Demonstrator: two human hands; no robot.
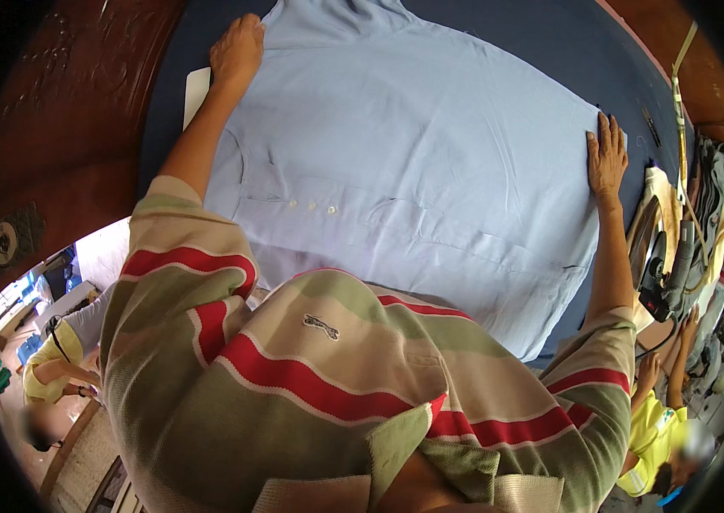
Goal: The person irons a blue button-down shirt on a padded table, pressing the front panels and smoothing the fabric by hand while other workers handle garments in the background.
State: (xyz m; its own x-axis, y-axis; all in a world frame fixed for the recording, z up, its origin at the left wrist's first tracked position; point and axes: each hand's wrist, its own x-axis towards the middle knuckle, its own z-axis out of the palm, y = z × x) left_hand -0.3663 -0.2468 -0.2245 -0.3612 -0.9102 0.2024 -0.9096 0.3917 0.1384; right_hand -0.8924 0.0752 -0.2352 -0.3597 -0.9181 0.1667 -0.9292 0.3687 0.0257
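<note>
Blue shirt (430, 111) spread over dark cloth-covered surface (499, 21), between both hands. Laying-out looks mostly done; smoothing looks unfinished: creases left along button strip, folds bunched at top. Right hand (607, 161) flat on shirt's right edge, fingers slightly apart. Left hand (238, 56) at upper left edge, fingers curled; cannot tell whether grip clamps cloth. Fabric thin, matt, soft. Buttons (333, 209) small, round, pale. Probable iron (654, 278), dark, bulky, off right, untouched.

Lt blue shirt (396, 128), dk navy cloth (541, 30)
</note>
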